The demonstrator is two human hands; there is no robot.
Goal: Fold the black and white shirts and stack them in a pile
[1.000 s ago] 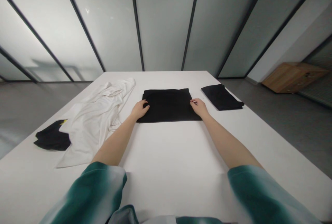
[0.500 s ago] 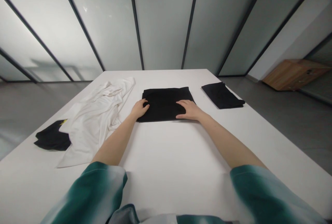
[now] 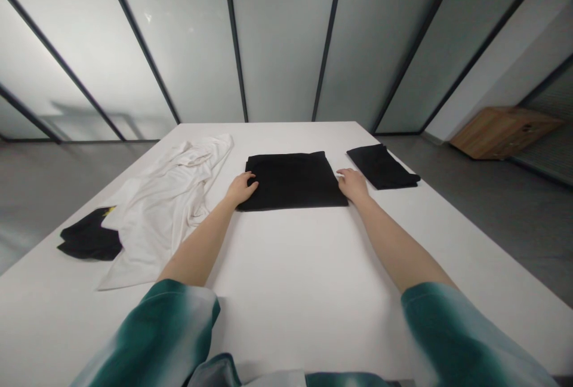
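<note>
Four pieces of cloth lie on the bench (image 3: 290,255): a rumpled white shirt (image 3: 161,208) partly over a black bundle (image 3: 87,240) on my left, a square black fold (image 3: 290,181) straight ahead, and a narrower black fold (image 3: 380,166) on my right. My left hand (image 3: 240,190) sits curled on the square fold's left edge, though I can't tell if it grips. My right hand (image 3: 353,185) lies open at that fold's right edge.

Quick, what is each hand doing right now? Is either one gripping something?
Left hand: fingers curled on the edge of the folded black cloth; cannot tell if gripping.
Right hand: open, holding nothing, at the cloth's right edge.
</note>
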